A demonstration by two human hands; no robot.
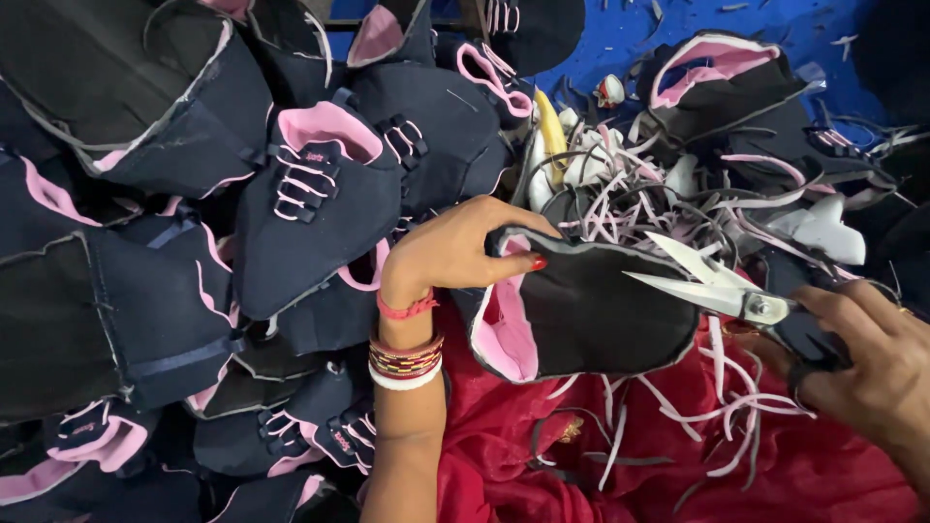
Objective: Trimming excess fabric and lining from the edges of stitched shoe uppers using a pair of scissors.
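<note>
Left hand (pixel 455 247) pinches the rim of a black shoe upper (pixel 591 310) with pink lining. Right hand (pixel 867 358) grips scissors (pixel 712 281), blades parted, tips over the upper just beside the pinch.

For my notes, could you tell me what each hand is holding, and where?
The left hand pinches the dark shoe upper at its top edge; the right hand holds the open scissors by the handles.
</note>
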